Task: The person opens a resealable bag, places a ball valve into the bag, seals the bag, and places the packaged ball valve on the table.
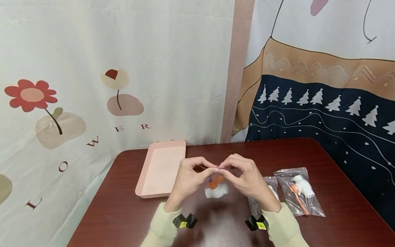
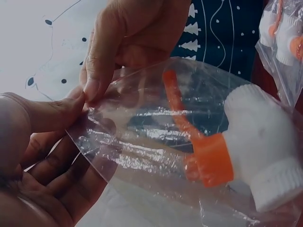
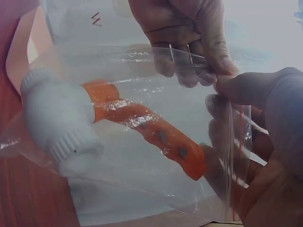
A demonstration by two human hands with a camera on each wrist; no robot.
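Note:
Both hands pinch the top edge of a clear zip bag (image 3: 189,203) between thumbs and fingertips, held up over the table. My left hand (image 1: 192,175) and right hand (image 1: 243,173) meet thumb to thumb at the bag's zip edge. Inside the bag hangs a white plastic fitting with ribbed ends (image 2: 265,146), joined to an orange handle (image 3: 151,125) with dark spots along it. In the head view the white fitting (image 1: 217,191) shows below the hands. Whether the zip is sealed at the pinched spot is hidden by the fingers.
A pink tray (image 1: 139,187) stands at the back left of the dark red table (image 1: 120,219). To the right lie a clear bag with white and orange parts (image 1: 300,192) and a second bag (image 1: 254,207), partly behind the right forearm. A patterned cloth (image 1: 185,68) hangs behind.

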